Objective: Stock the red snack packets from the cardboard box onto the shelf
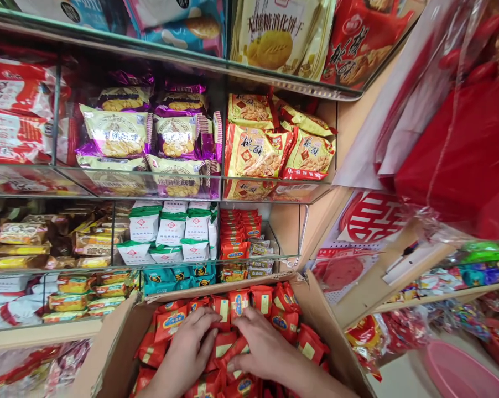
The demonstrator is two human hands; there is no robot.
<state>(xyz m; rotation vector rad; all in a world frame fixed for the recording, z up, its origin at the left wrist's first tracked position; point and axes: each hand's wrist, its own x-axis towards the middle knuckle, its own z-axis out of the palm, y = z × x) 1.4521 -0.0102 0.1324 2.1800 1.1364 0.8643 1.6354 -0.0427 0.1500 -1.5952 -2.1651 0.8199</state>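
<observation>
An open cardboard box (322,301) is filled with small red snack packets (285,323), with gold and blue labels. Both hands reach down into it from below. My left hand (189,345) curves its fingers over packets left of the middle, thumb pointing inward. Opposite it, my right hand (261,342) bends its fingers around packets, its thumb lower down. Some red packets lie between the two hands. The fingertips are partly hidden among the wrappers, so I cannot tell how many packets each hand grips.
Behind the box, glass-fronted shelves hold similar red packets (234,250), white-and-green packets (170,228), purple-edged cookie packs (119,132) and yellow-red packs (258,150). Red plastic-wrapped goods (461,143) hang at the right. A pink basin (461,370) stands lower right.
</observation>
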